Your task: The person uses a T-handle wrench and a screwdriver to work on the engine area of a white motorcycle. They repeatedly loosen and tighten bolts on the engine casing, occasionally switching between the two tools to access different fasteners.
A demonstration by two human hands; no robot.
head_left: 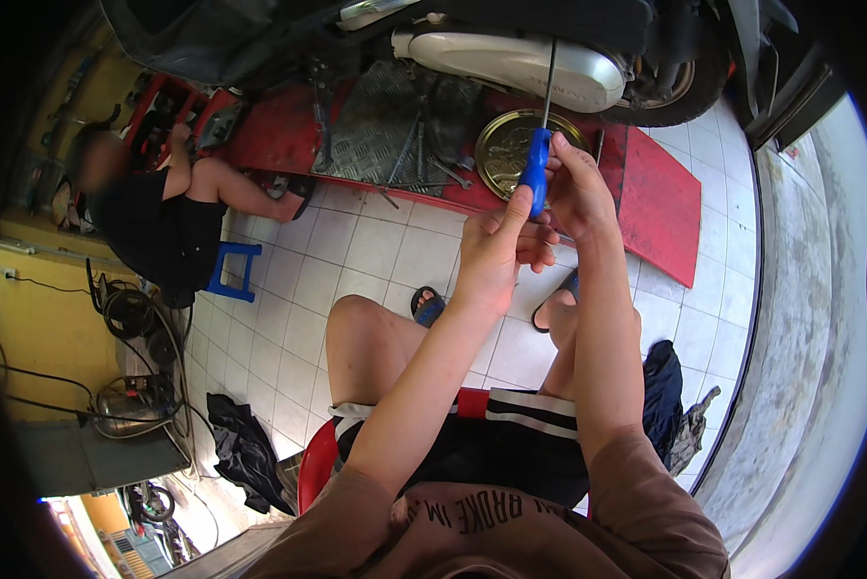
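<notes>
my left hand and right hand both grip a blue screwdriver, its shaft crossing in front of the silver motorbike cover; beyond the handle, a round gold tray sits on the red platform.

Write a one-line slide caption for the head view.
Left hand and right hand on a blue-handled screwdriver, pointed toward a parked scooter.

Bright light is whitening the wall right of the right hand; fisheye distortion is bowing its base.
</notes>
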